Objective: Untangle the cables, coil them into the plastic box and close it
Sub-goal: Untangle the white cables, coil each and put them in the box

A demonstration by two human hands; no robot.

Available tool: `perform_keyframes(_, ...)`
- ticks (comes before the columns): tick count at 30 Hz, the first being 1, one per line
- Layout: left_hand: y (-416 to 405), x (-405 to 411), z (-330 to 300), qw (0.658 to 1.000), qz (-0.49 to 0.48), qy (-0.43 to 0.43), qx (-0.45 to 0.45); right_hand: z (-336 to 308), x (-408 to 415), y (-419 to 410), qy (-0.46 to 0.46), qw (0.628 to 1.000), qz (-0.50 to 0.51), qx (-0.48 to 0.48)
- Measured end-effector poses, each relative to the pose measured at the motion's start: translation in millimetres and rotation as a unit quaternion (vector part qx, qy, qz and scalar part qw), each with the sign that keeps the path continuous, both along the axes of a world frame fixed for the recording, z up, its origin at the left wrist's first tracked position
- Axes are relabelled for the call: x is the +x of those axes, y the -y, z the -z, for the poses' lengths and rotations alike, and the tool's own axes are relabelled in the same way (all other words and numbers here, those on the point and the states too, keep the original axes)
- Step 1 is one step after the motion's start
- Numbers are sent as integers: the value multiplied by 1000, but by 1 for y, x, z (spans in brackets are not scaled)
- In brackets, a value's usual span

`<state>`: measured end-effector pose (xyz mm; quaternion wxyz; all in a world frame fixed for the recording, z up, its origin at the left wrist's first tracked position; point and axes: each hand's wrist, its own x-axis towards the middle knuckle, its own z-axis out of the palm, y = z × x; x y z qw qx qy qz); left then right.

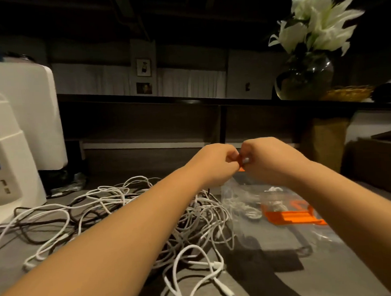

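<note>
A tangle of white cables [200,217] lies spread over the grey table [332,265], with a dark cable [36,237] woven through its left side. Right of the tangle stands a clear plastic box [240,197] with a coiled white cable [250,210] inside. A clear part with orange clips [293,216], seemingly its lid, lies just beyond. My left hand [215,162] and my right hand [267,160] meet above the box, fingers curled. Together they pinch a small silvery piece [245,160]; I cannot tell whether it is a cable plug. A bit of orange [241,169] shows just under them.
A large white appliance [15,134] stands at the table's left edge. Behind the table runs a dark shelf unit [143,128]. A glass vase of white flowers [304,78] and a woven basket [348,93] sit on top of it. A brown box [376,163] stands at the right.
</note>
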<state>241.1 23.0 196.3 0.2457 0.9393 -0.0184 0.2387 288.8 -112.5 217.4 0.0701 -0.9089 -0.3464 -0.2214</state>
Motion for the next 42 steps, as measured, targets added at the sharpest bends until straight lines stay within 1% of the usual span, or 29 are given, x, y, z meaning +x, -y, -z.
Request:
perform_keyframes(3,-19,-17,3,999,-37,9,7,3,-18,-28,23,999,-45,4)
perform_keyframes(6,-45,-36,11,997,-70,3,-11,13,-31,-58,16,996,-83,13)
perform_keyframes(10,-76,-55,30,994,-110,-18,-15,34,-39,-93,-25,992,-123,20)
perform_keyframes(15,-99,-66,56,991,-131,-31,-23,66,-36,-119,-92,979,-166,69)
perform_keyframes(18,-108,-68,73,991,-125,-19,-52,83,-30,-127,-109,970,-191,104)
perform_keyframes(21,-117,-72,90,990,-116,-2,-83,96,-27,-131,-143,955,-218,138)
perform_keyframes(25,-125,-75,95,983,-116,42,-136,111,-23,-129,-225,916,-244,224)
perform_keyframes(28,-125,-76,93,975,-108,64,-183,108,-19,-119,-257,897,-263,246)
perform_keyframes(29,-125,-77,92,973,-105,65,-196,106,-20,-115,-262,893,-273,244)
perform_keyframes(31,-124,-77,92,969,-107,65,-213,104,-22,-107,-259,899,-282,211)
perform_keyframes(34,-126,-78,92,964,-113,73,-229,101,-25,-102,-236,928,-268,106)
perform_keyframes(36,-126,-79,92,959,-118,87,-245,97,-27,-98,-227,933,-274,56)
perform_keyframes(38,-128,-80,91,947,-116,107,-279,93,-29,-95,-233,928,-288,41)
perform_keyframes(40,-130,-81,89,933,-116,124,-318,91,-28,-92,-238,923,-299,50)
perform_keyframes(42,-131,-82,89,925,-119,131,-336,89,-28,-91,-251,911,-323,50)
